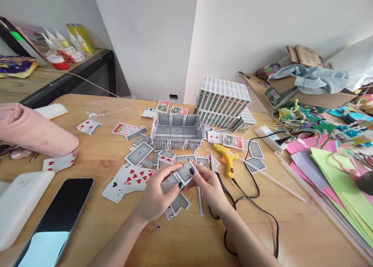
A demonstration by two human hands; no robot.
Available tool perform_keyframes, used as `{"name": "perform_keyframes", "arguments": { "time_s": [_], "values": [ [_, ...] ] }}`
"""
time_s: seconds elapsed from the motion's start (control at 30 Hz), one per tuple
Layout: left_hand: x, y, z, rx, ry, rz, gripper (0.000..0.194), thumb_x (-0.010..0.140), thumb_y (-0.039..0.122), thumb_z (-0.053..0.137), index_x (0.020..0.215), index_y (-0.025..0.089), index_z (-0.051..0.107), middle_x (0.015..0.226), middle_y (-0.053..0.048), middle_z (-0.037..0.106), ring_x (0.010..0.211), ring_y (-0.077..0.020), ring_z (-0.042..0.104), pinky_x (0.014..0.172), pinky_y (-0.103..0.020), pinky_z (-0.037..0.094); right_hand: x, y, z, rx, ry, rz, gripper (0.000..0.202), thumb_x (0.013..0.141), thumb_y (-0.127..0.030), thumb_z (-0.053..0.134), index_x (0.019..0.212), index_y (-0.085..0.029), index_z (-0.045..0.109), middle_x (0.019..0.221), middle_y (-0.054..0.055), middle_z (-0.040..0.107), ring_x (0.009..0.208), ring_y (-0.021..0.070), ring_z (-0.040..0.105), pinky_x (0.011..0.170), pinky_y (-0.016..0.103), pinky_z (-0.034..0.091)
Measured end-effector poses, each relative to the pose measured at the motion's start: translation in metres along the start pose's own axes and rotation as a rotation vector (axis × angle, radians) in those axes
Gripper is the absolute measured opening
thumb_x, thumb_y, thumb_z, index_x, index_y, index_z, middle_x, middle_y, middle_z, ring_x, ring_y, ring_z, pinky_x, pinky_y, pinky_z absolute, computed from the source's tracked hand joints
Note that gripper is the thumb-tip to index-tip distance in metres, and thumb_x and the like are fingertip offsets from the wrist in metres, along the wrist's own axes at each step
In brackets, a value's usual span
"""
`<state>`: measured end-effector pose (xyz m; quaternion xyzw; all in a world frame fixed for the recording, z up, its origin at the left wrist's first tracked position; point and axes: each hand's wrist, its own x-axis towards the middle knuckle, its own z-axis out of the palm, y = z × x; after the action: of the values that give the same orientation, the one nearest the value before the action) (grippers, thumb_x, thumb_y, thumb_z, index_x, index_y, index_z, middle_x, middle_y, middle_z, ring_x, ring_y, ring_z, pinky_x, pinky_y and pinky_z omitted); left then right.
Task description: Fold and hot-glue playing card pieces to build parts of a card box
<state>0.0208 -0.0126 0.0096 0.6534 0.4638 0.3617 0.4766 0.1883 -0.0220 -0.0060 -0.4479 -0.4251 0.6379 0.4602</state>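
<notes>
Between my two hands are grey-patterned playing cards (184, 174), backs facing up, set side by side. My left hand (159, 191) grips their left part with thumb and fingers. My right hand (205, 181) pinches the right part, a dark-nailed thumb on top. Just beyond stands an open box made of playing cards (176, 144), with grey-patterned walls and floor. Loose cards and cut pieces lie around my hands, among them a fanned pile with an eight of hearts (136, 177). Scissors (214, 164) lie partly hidden behind my right hand.
A yellow glue gun (227, 160) with a black cord lies right of my hands. Card decks (223, 100) are stacked at the back. At left are a phone (58, 216), a white power bank (25, 205) and a pink pouch (37, 131); at right, coloured paper (340, 189) and a power strip (269, 138).
</notes>
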Motion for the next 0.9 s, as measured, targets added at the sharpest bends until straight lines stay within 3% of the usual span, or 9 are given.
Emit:
{"name": "perform_keyframes", "arguments": {
  "time_s": [0.17,0.4,0.5,0.63,0.73,0.9],
  "values": [
    [0.002,-0.002,0.002,0.074,0.025,-0.099,0.038,0.076,0.024,0.057,0.113,0.022,0.059,0.118,-0.005,0.063,0.110,-0.0227,0.056,0.095,-0.037,0.045,-0.001,0.000,0.000,0.003,0.005,-0.017,0.049,0.085,-0.053,0.047,0.117,-0.017,0.055,0.073,0.003,0.066,0.066,0.0188,0.067,0.056,0.029,0.053],
    [0.005,-0.010,0.003,0.055,0.095,-0.087,0.031,0.083,0.032,0.049,0.107,0.021,0.065,0.111,-0.006,0.067,0.104,-0.0222,0.061,0.089,-0.033,0.047,-0.001,0.000,0.000,-0.038,0.001,-0.021,0.048,0.085,-0.054,0.045,0.112,-0.016,0.057,0.073,0.004,0.065,0.063,0.0187,0.066,0.057,0.030,0.053],
    [0.005,-0.014,0.003,0.087,0.160,-0.107,0.031,0.083,0.035,0.049,0.102,0.018,0.067,0.097,-0.007,0.071,0.092,-0.0219,0.064,0.078,-0.029,0.050,0.000,0.002,0.000,-0.041,-0.027,-0.013,0.044,0.086,-0.049,0.047,0.113,-0.016,0.056,0.072,0.003,0.065,0.061,0.0167,0.065,0.060,0.030,0.053],
    [0.005,-0.018,0.002,0.172,0.205,-0.163,0.033,0.083,0.040,0.047,0.093,0.015,0.067,0.066,-0.003,0.067,0.059,-0.0175,0.059,0.053,-0.024,0.046,0.001,-0.002,-0.004,-0.086,0.015,-0.001,0.047,0.082,-0.046,0.054,0.118,-0.016,0.053,0.069,0.002,0.065,0.060,0.0159,0.064,0.062,0.031,0.052],
    [0.005,-0.019,0.001,0.206,0.223,-0.148,0.032,0.083,0.040,0.045,0.089,0.015,0.066,0.061,-0.002,0.064,0.056,-0.0160,0.056,0.051,-0.023,0.043,0.001,-0.011,-0.024,-0.266,0.219,-0.034,0.048,0.080,-0.047,0.054,0.115,-0.015,0.053,0.062,0.000,0.061,0.051,0.0139,0.057,0.054,0.029,0.048],
    [0.005,-0.019,0.000,0.205,0.269,-0.119,0.028,0.082,0.037,0.047,0.091,0.016,0.063,0.072,-0.004,0.068,0.062,-0.0162,0.059,0.057,-0.023,0.046,0.002,-0.023,-0.084,-0.876,0.862,-0.036,0.035,0.078,-0.049,0.051,0.089,-0.017,0.060,0.060,0.001,0.057,0.055,0.0167,0.053,0.059,0.031,0.041]
  ]
}}
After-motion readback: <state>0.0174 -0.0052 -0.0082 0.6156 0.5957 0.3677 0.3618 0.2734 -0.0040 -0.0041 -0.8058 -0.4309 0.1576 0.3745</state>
